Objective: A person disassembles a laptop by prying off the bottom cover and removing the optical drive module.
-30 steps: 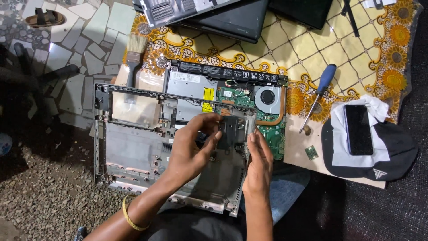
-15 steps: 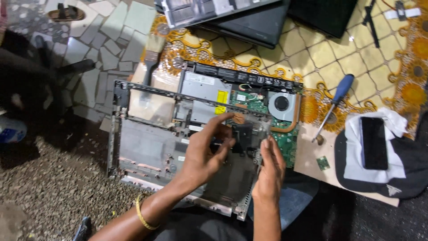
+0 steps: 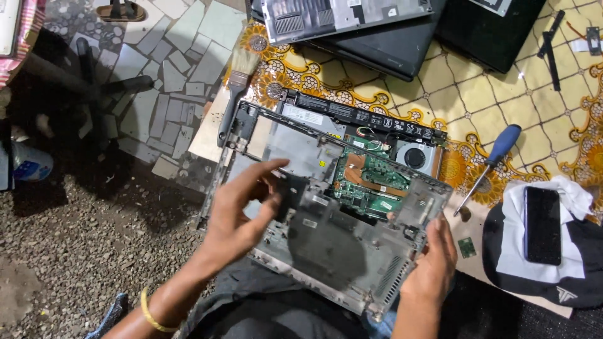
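At the far left a white plastic container with a blue label lies on grey gravel, well apart from the work. Next comes a paint brush with a dark handle and pale bristles, lying on the edge of the yellow patterned floor cloth, just beside the upper left corner of the opened laptop.

The left hand, a yellow bangle on its wrist, pinches a small flat black rectangular part between thumb and fingers, over the left half of the grey plastic laptop bottom shell. That shell is tilted up off the chassis and rests towards the person's lap; through its opening show the green circuit board with copper heat pipe, the round black cooling fan and the long black battery bar.

The right hand grips the shell's lower right edge, fingers curled over the rim, thumb beneath.

The shell looks light, thin and somewhat flexible, likely brittle at its clips and screw posts, so the outer rim seems the safest hold rather than the thin ribs. The black part looks light and is best held by its edges.

Further right lie a blue-handled screwdriver, a tiny green chip board, and a black phone on a white cloth over a black cap
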